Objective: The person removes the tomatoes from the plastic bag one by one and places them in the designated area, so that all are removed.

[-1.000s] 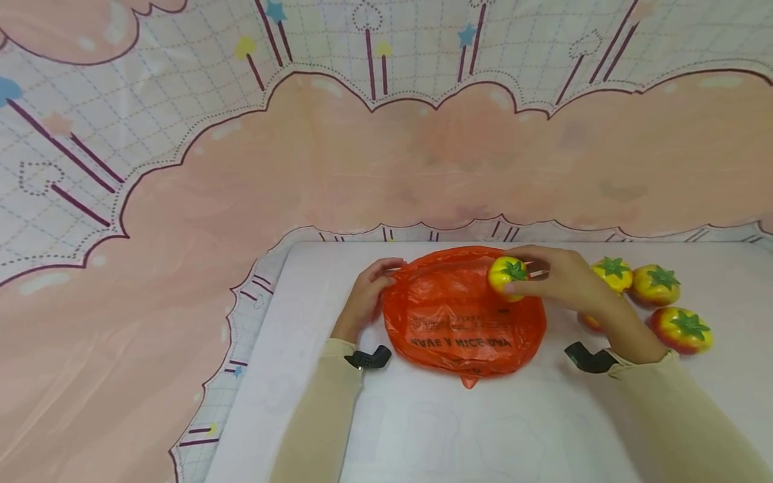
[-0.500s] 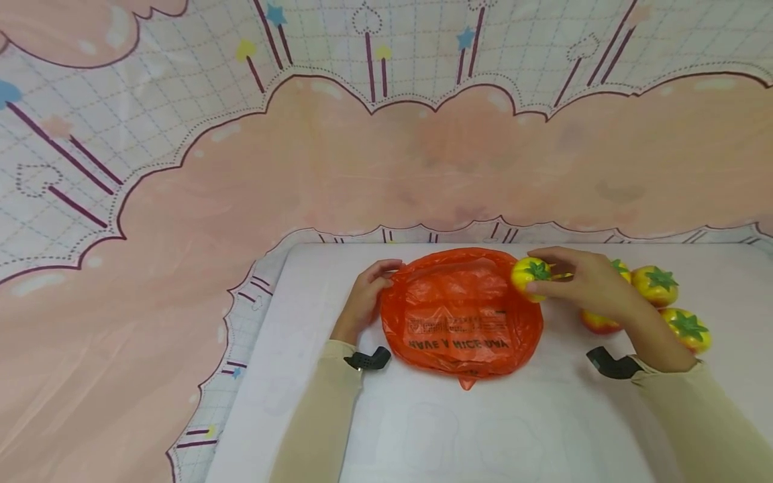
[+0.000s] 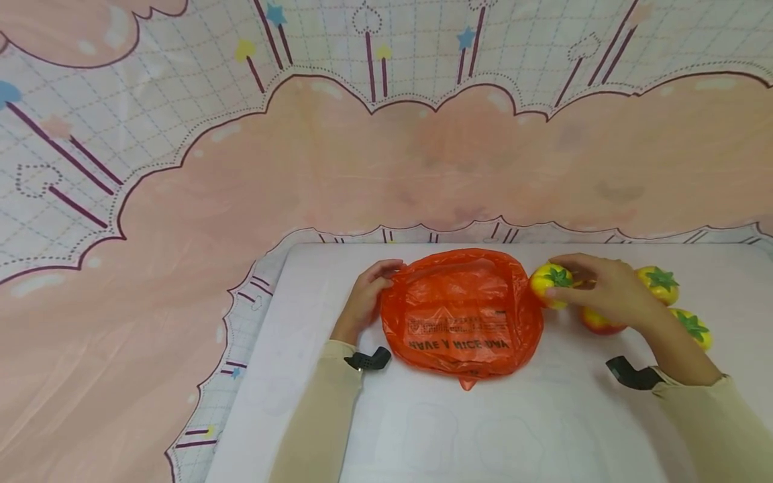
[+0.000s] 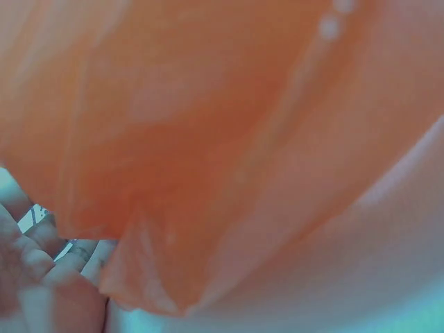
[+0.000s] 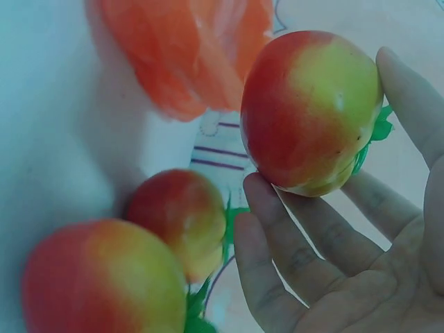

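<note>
An orange-red plastic bag [image 3: 455, 298] with upside-down lettering lies spread on the white table, its mouth open. My left hand [image 3: 367, 292] pinches the bag's left rim; in the left wrist view the bag [image 4: 180, 125] covers most of the picture and fingers show at lower left. Just past the right rim, my right hand [image 3: 612, 288] holds a yellow-and-red persimmon [image 3: 541, 285] with a green leafy top. Seen from the right wrist, that persimmon [image 5: 305, 111] sits between thumb and fingertips, above the table.
More persimmons stand on the right, under and behind my right arm: one at the back [image 3: 655, 282], one nearer the right [image 3: 694, 332], one below the hand [image 3: 604, 323]. A patterned pink cloth [image 3: 423, 161] hangs behind the white table [image 3: 459, 436].
My right hand has moved right with the persimmon, from over the bag to beside its right rim. The left hand has stayed at the left rim.
</note>
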The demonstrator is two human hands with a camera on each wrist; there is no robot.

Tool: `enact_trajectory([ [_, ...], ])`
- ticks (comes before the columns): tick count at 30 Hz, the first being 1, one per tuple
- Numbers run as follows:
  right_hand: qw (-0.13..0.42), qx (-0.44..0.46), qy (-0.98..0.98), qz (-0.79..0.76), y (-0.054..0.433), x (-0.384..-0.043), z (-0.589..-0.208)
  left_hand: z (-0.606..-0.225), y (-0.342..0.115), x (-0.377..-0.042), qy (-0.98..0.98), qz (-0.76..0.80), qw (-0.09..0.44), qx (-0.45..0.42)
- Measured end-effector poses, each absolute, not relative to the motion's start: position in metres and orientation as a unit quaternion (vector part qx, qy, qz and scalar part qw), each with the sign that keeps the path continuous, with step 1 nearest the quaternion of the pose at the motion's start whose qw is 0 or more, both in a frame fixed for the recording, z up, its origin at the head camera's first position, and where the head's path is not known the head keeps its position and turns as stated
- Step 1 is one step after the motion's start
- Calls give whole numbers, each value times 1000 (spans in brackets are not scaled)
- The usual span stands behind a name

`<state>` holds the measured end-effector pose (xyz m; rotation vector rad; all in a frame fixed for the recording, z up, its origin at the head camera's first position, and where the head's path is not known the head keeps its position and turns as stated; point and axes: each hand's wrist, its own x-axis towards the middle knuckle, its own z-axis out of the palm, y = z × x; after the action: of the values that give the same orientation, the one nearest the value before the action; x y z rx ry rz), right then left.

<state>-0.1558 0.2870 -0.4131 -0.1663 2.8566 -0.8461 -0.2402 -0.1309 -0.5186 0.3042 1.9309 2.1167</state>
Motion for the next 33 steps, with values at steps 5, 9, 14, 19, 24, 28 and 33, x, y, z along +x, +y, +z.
enact_trajectory([
  [5, 81, -46, 958, -272, 293, -152, -417, -518, -131, -239, 669, 723, 128, 113],
  [9, 85, -39, 957, -276, 298, -149, -420, -516, -130, -238, 670, 722, 128, 115],
  [14, 83, -29, 954, -286, 304, -143, -421, -515, -129, -238, 663, 727, 136, 119],
  [19, 83, -35, 953, -288, 305, -141, -422, -515, -130, -237, 657, 730, 143, 118],
  [24, 81, -47, 958, -271, 305, -141, -424, -515, -131, -237, 655, 731, 147, 117],
  [28, 80, -49, 961, -262, 306, -140, -426, -516, -130, -237, 655, 732, 148, 113],
  [33, 80, -41, 965, -248, 308, -140, -428, -518, -129, -239, 659, 728, 148, 115],
])
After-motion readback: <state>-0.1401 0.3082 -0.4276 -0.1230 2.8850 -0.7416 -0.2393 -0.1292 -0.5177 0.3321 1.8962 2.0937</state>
